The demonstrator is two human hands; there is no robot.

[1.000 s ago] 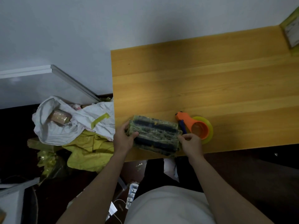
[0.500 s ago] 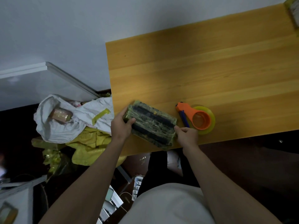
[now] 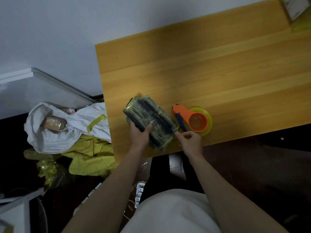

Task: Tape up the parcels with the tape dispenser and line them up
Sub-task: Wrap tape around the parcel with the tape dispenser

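A dark green and black parcel (image 3: pixel 151 118) wrapped in clear tape lies slanted at the near left corner of the wooden table (image 3: pixel 218 73). My left hand (image 3: pixel 139 133) grips its near left side, thumb on top. My right hand (image 3: pixel 190 142) is at the parcel's near right corner, fingers curled and pinching at the tape edge there. The orange tape dispenser (image 3: pixel 193 119) with a yellow-green roll and a blue handle lies on the table just right of the parcel, untouched.
Left of the table, on the floor, a white bag (image 3: pixel 67 125) holds a brown taped parcel (image 3: pixel 53 123), with yellow-green wrapping (image 3: pixel 90 157) beneath it. A framed item (image 3: pixel 296 9) sits at the table's far right corner. The near table edge runs just below my hands.
The parcel has turned clockwise, its long axis now running steeply toward me. My left hand slid from its left end to its near side; my right hand came off the end and pinches at the corner.
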